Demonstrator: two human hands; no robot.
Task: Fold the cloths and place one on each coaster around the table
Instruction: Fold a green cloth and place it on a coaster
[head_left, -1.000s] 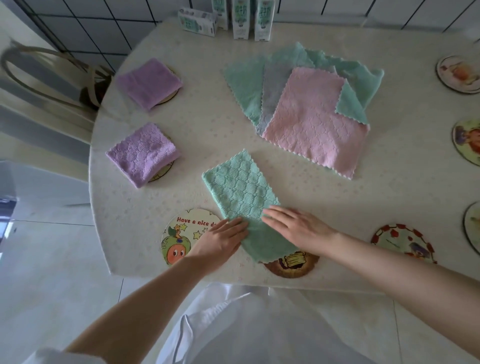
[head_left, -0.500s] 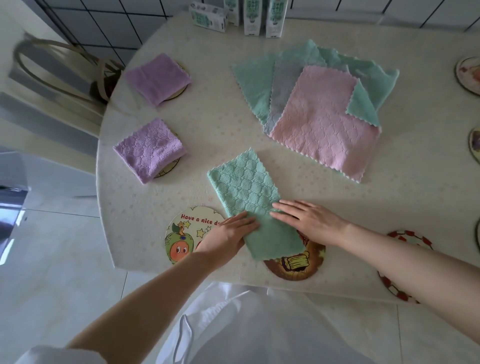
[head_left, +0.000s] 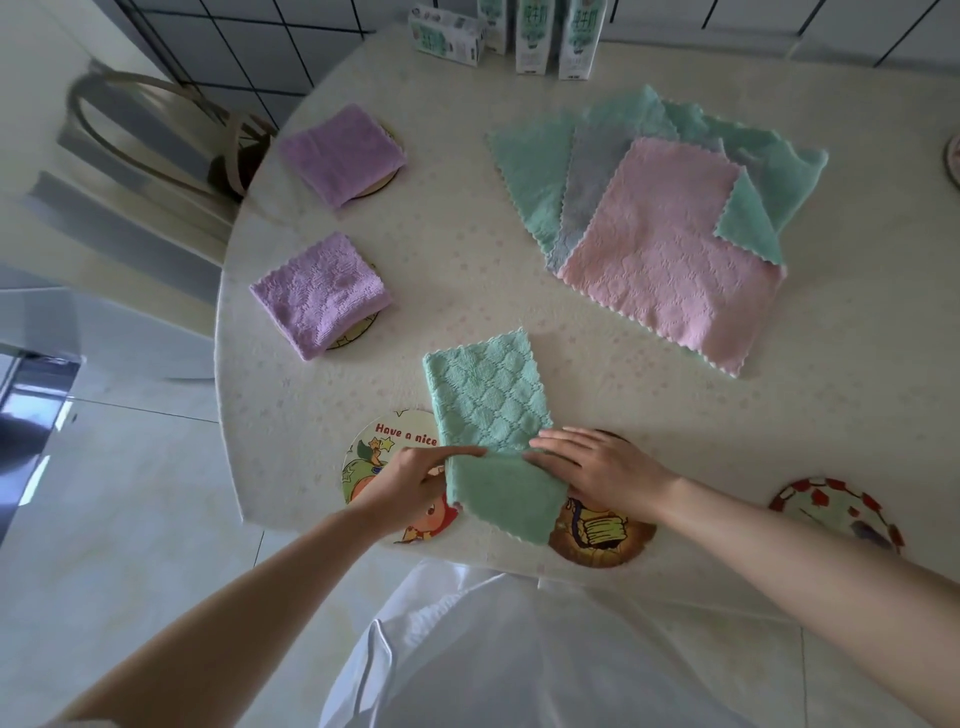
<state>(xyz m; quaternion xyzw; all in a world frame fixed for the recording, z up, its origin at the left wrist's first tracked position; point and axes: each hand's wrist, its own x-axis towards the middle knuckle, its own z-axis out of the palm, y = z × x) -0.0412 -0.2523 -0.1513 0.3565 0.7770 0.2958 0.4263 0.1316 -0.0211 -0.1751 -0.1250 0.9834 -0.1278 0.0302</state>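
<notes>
A green cloth (head_left: 485, 395), folded into a long strip, lies at the table's near edge. My left hand (head_left: 408, 480) pinches its near left corner and my right hand (head_left: 592, 467) grips its near right side; the near end is lifted and curls toward the far end. Under it are an orange-fruit coaster (head_left: 374, 452) and a brown cake coaster (head_left: 602, 535). Two folded purple cloths (head_left: 319, 293) (head_left: 343, 153) rest on coasters at the left. A fanned pile of unfolded cloths, pink (head_left: 670, 254) on top, lies at the far middle.
A red-patterned coaster (head_left: 836, 512) sits at the near right, another coaster edge (head_left: 953, 161) at the far right. Several cartons (head_left: 530, 31) stand at the table's far edge. A chair back (head_left: 156, 130) is beyond the table on the left.
Both hands went from pressing flat on the green cloth to gripping its near end, which is now lifted and folding over toward the far end.
</notes>
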